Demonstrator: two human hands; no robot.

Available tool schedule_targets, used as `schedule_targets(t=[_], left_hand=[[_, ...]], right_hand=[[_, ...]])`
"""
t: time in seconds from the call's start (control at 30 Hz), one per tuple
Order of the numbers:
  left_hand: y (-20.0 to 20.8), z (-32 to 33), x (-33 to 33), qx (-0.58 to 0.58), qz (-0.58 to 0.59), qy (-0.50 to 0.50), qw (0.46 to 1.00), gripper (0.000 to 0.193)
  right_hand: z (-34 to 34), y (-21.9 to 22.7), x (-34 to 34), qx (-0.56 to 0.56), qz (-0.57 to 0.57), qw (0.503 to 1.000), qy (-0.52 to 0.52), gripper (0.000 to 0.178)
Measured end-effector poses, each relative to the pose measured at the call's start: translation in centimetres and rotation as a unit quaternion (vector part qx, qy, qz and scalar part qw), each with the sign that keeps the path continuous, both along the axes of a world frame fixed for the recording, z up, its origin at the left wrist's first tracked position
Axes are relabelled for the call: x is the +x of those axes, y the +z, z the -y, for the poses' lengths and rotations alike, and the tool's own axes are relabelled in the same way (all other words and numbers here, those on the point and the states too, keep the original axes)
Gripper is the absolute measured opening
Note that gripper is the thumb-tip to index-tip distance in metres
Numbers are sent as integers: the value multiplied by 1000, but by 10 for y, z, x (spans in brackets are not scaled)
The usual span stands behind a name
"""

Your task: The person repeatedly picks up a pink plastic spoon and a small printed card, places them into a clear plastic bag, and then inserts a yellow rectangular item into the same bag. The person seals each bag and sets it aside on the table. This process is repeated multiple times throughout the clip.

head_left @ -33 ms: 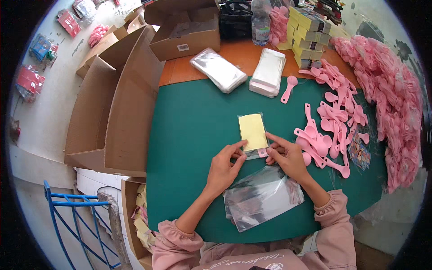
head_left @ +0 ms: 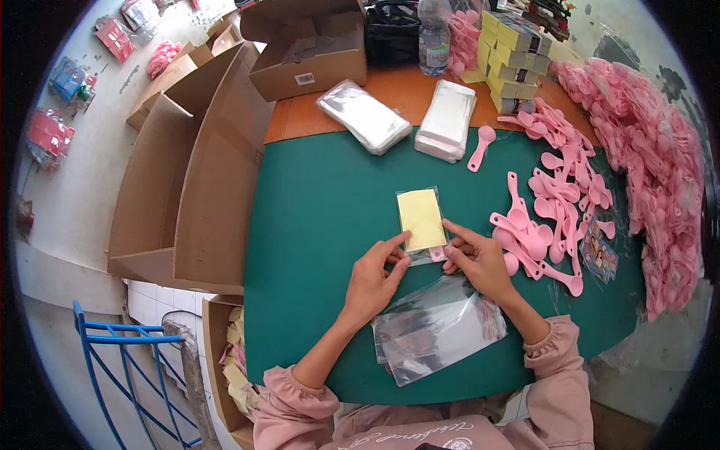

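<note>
A small clear plastic bag (head_left: pixel 425 259) lies on the green table top in front of me, with a yellow card (head_left: pixel 421 219) in it. Below the card the pink handle end of a spoon (head_left: pixel 437 254) shows; the rest of that spoon is hidden. My left hand (head_left: pixel 375 274) pinches the bag's lower left corner, its index fingertip at the card's edge. At the lower right corner, my right hand (head_left: pixel 481 262) grips the bag between thumb and fingers, index finger along the card's side. Nearer to me lies a stack of clear bags (head_left: pixel 439 330), partly under my right wrist.
Loose pink spoons (head_left: pixel 555 202) spread over the table's right side, beside a heap of wrapped spoons (head_left: pixel 652 172). Two bag stacks (head_left: pixel 365 116) (head_left: pixel 446 120) and piled yellow cards (head_left: pixel 515 64) stand at the back. Cardboard boxes (head_left: pixel 217 180) line the left; a bottle (head_left: pixel 434 41) stands behind.
</note>
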State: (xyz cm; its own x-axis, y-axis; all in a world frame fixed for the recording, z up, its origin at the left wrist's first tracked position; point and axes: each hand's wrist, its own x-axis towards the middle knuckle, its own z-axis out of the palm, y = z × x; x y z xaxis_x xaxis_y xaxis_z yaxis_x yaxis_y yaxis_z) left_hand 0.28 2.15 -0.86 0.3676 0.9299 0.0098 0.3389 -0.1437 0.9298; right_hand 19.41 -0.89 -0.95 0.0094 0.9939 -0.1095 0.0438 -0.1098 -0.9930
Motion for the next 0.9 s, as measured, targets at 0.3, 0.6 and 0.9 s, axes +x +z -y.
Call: schedule_targets(t=[0.3,0.6,0.9], left_hand=[[-1,-20,-25,105,-70,55,990,33],[16,22,23,185,-140,-50,971,26],[5,15,27,111,-39,-153,981,27]], right_hand=[[-8,14,32,54,63,996,-45,27],[1,28,61,203,590,778,-71,26],[17,48,35,320,325,847,-274,23]])
